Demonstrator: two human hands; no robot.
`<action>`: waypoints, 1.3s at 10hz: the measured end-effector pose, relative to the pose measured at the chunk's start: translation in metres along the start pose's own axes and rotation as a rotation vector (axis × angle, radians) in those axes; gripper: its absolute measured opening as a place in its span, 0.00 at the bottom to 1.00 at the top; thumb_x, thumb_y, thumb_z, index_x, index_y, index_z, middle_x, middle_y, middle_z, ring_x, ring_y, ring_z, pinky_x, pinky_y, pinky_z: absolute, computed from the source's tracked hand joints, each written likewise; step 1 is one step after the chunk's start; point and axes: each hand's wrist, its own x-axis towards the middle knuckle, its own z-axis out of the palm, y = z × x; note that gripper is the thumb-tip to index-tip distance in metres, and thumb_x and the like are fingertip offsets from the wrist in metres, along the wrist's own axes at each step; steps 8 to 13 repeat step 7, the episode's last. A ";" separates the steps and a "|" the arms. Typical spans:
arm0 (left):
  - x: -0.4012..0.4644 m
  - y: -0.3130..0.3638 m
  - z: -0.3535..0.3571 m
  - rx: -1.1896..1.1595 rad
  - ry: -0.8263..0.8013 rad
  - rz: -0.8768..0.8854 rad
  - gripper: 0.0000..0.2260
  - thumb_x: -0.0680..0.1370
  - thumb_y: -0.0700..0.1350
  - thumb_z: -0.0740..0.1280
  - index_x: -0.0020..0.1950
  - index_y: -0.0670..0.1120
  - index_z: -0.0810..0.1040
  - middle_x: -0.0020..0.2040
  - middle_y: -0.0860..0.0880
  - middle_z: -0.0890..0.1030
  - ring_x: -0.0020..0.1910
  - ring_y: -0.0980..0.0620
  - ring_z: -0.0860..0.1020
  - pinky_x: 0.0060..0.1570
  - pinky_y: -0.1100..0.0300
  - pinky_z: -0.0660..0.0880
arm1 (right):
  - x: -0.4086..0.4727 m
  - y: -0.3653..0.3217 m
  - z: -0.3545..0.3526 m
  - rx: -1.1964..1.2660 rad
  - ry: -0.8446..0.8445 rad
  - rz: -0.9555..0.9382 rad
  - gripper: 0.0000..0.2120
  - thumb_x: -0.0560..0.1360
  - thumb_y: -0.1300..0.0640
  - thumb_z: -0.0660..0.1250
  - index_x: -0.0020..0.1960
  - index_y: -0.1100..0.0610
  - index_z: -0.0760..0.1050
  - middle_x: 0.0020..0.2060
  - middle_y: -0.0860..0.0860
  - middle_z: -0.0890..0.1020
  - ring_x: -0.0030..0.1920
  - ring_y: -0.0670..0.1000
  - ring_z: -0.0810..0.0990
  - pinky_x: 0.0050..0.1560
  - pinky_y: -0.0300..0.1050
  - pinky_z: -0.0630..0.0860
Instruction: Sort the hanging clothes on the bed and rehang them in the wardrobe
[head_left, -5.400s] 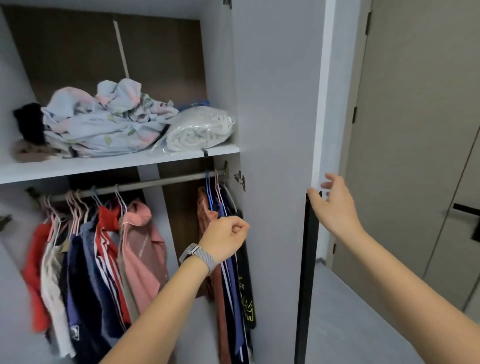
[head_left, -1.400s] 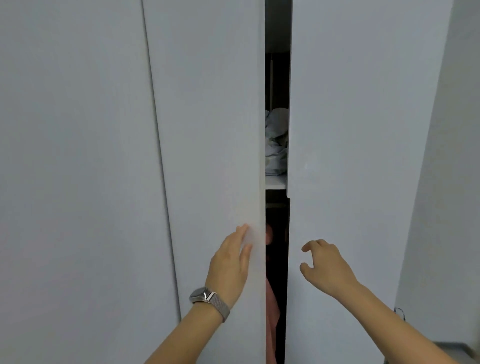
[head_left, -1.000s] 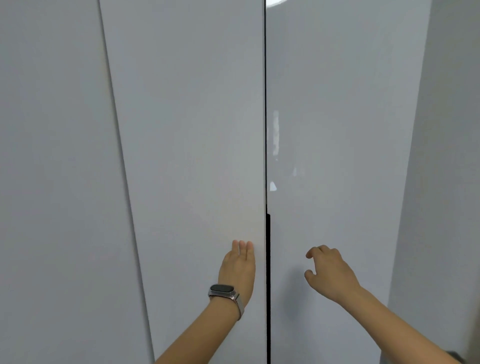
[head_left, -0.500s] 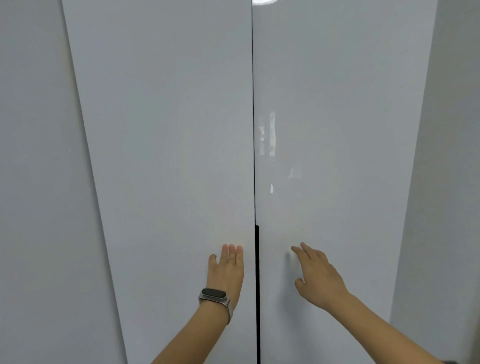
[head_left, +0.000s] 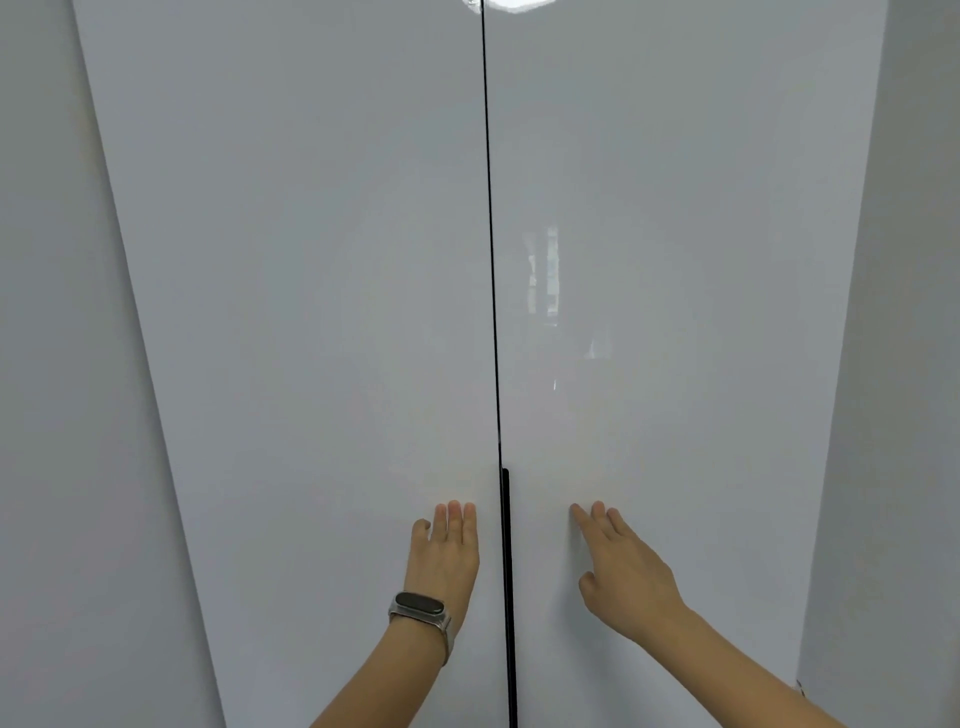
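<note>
Two doors fill nearly all of my view: the left door (head_left: 311, 312) and the right door (head_left: 675, 312) of the wardrobe, pale and glossy, meeting at a thin dark seam that runs from top centre down to the bottom edge. They look fully closed, with no gap showing anything inside. Low on the seam a black handle strip (head_left: 506, 597) runs down out of frame.

The clothes are not visible anywhere; I judge they are behind the doors, but I cannot confirm how they hang. No bed is in view either, so I cannot tell whether anything is left there.

My left hand (head_left: 447, 556) lies flat on the left door just beside the seam, lower centre, fingers straight and together, gripping nothing. A watch (head_left: 418, 608) sits on that wrist. My right hand (head_left: 623, 566) is on the right door at the same height, fingers extended with the tips touching the panel, thumb spread, also holding nothing.

With both doors shut and both hands empty, I'd say the task is at its end, or very near it; all that seems left is to take the hands away.
</note>
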 end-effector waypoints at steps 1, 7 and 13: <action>0.001 0.003 0.001 0.017 -0.013 -0.003 0.34 0.77 0.34 0.59 0.74 0.35 0.38 0.76 0.35 0.47 0.75 0.37 0.48 0.69 0.46 0.55 | 0.003 -0.001 0.000 -0.028 0.019 0.010 0.33 0.78 0.57 0.56 0.78 0.50 0.45 0.78 0.50 0.49 0.78 0.50 0.50 0.64 0.41 0.69; -0.101 0.009 -0.021 -0.682 0.103 -0.013 0.28 0.78 0.42 0.56 0.76 0.51 0.52 0.75 0.53 0.59 0.73 0.54 0.58 0.72 0.62 0.55 | -0.032 -0.022 -0.027 -0.110 -0.252 -0.026 0.31 0.78 0.54 0.58 0.78 0.49 0.50 0.72 0.52 0.65 0.74 0.58 0.57 0.72 0.53 0.58; -0.101 0.009 -0.021 -0.682 0.103 -0.013 0.28 0.78 0.42 0.56 0.76 0.51 0.52 0.75 0.53 0.59 0.73 0.54 0.58 0.72 0.62 0.55 | -0.032 -0.022 -0.027 -0.110 -0.252 -0.026 0.31 0.78 0.54 0.58 0.78 0.49 0.50 0.72 0.52 0.65 0.74 0.58 0.57 0.72 0.53 0.58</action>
